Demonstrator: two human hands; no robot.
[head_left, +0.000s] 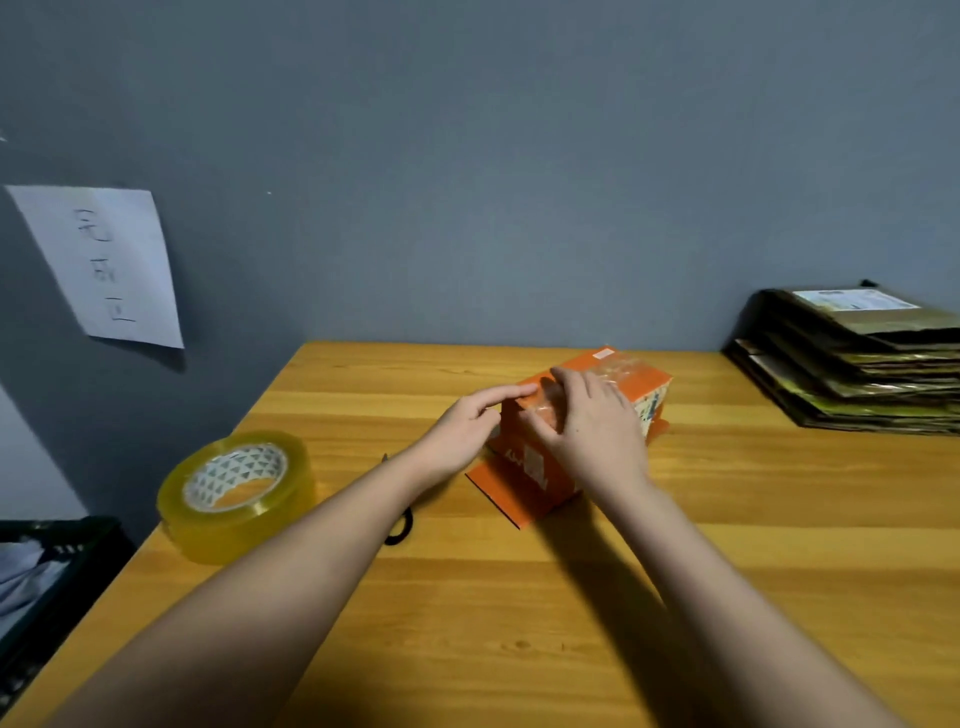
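Observation:
An orange cardboard box (623, 382) stands on the wooden table (519, 597), with clear tape shining along its top. My left hand (467, 431) reaches from the left, its index finger stretched straight onto the box's near top edge. My right hand (592, 421) lies over the box's front and top, fingers pressing down on the tape. A large roll of clear tape (236, 493) lies flat on the table to the left of my left forearm.
A black loop, perhaps a scissors handle (400, 530), peeks out under my left forearm. Flattened cardboard boxes (852, 364) are stacked at the back right. A paper note (104, 260) hangs on the grey wall. A dark crate (47, 571) stands beside the table's left edge.

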